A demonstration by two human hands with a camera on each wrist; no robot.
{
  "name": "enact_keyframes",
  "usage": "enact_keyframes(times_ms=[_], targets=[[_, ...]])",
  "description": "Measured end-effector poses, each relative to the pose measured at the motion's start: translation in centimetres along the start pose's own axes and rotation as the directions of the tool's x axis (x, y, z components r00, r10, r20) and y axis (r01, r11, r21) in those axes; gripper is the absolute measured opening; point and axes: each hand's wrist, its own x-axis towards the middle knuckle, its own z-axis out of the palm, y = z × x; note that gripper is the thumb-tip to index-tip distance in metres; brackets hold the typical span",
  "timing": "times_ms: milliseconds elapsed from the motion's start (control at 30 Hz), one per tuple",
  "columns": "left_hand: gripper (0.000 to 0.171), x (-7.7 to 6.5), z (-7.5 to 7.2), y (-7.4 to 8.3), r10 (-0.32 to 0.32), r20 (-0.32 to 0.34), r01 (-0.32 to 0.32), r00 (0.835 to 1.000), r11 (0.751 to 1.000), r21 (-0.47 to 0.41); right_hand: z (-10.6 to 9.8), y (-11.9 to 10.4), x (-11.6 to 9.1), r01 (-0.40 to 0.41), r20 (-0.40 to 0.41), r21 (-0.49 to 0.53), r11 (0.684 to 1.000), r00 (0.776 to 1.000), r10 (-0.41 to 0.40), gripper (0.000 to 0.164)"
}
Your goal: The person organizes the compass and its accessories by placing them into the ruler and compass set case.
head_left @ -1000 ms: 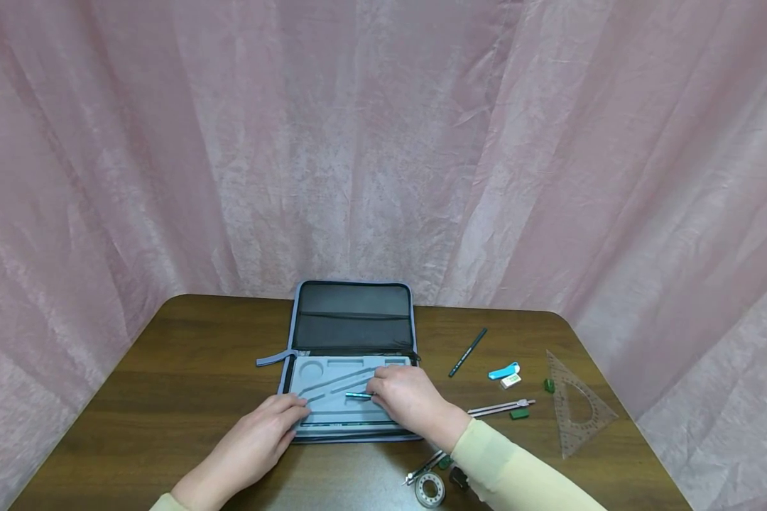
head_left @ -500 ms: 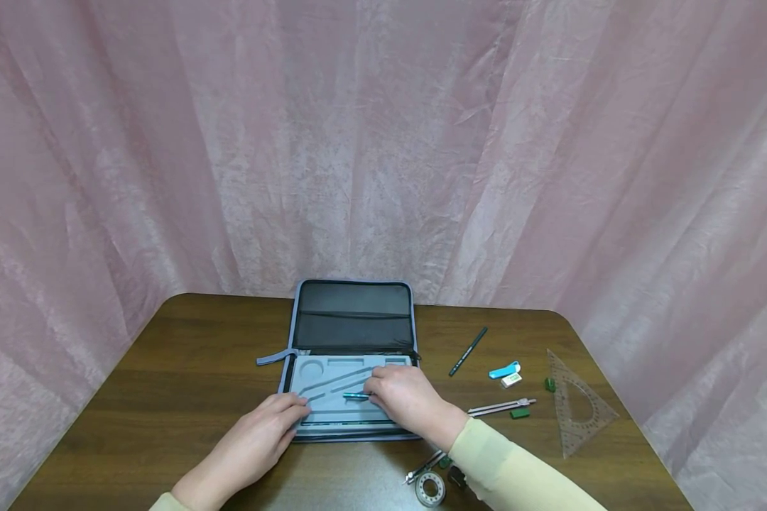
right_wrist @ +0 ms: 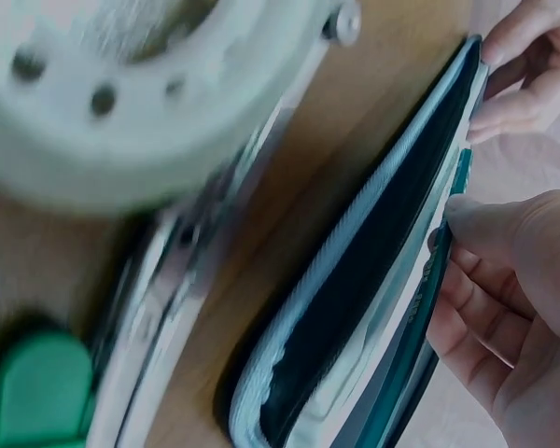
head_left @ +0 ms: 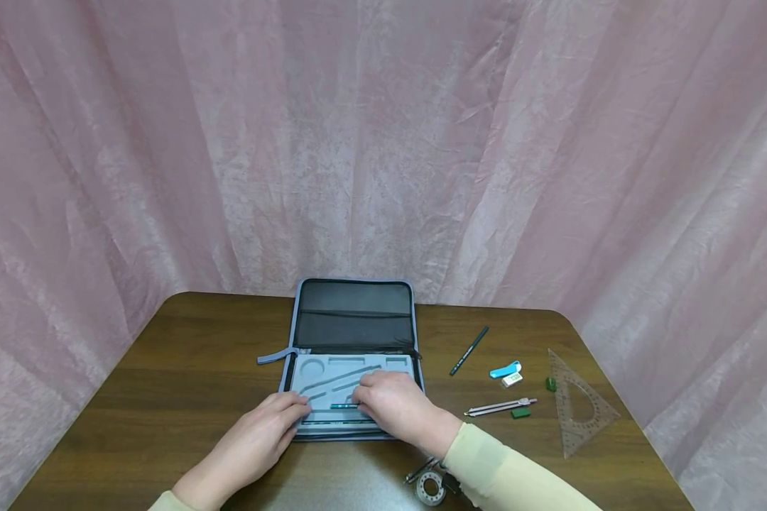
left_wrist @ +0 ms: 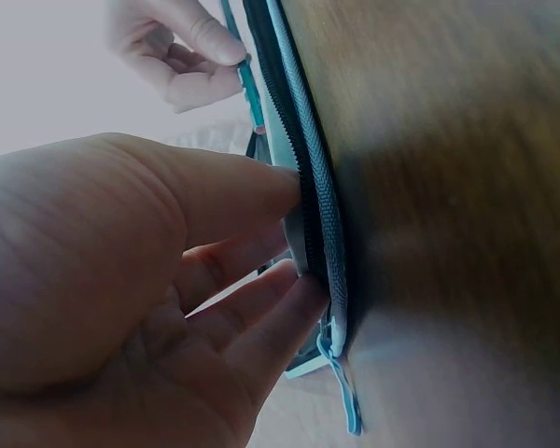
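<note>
My right hand (head_left: pixel 398 408) pinches a dark teal pencil (head_left: pixel 343 407) between thumb and fingers, low over the grey moulded tray (head_left: pixel 326 387) of an unzipped case (head_left: pixel 353 316). In the right wrist view this pencil (right_wrist: pixel 464 171) lies lengthwise along the tray's near side. A dark green pencil (head_left: pixel 339 423) lies in the tray's front slot. My left hand (head_left: pixel 258 433) rests at the case's front left corner; the left wrist view shows its thumb and fingertips touching the zipped edge (left_wrist: pixel 322 201). Several shaped recesses show bare in the tray.
Right of the case lie another pencil (head_left: pixel 469 351), a light-blue item (head_left: pixel 505 370), a white eraser (head_left: pixel 512 380), a metal compass (head_left: pixel 500 407), green pieces (head_left: pixel 520 412) and a clear set square (head_left: pixel 569 426). A holed white ring (head_left: pixel 430 489) and another metal instrument (head_left: pixel 420 470) sit beneath the right forearm.
My right hand has moved left and a little nearer the front of the tray, carrying the pencil toward the front slot. The left hand has stayed in place.
</note>
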Motion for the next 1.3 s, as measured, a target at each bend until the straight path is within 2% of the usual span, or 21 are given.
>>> enact_keyframes(times_ms=[400,633,900,1300], targets=[[0.034,-0.1,0.0,-0.1,0.003,-0.015,-0.003,1.000,1.000,-0.003,-0.2,-2.1,1.6,0.043,0.063,0.003,0.999,0.997,-0.043,0.006],[0.035,-0.1,0.0,-0.1,0.024,-0.038,-0.024,0.999,1.000,0.008,0.2,-2.6,2.5,0.019,0.093,0.035,0.999,0.995,-0.022,0.005],[0.034,0.0,-0.1,-0.1,0.006,-0.018,-0.007,1.000,1.000,-0.001,0.5,-2.5,2.6,-0.019,0.071,0.114,0.993,0.997,0.011,0.009],[0.034,0.0,-0.1,0.0,0.002,-0.012,-0.002,1.000,1.000,-0.007,0.7,-2.8,2.8,-0.023,0.085,0.109,0.994,0.996,0.014,0.009]])
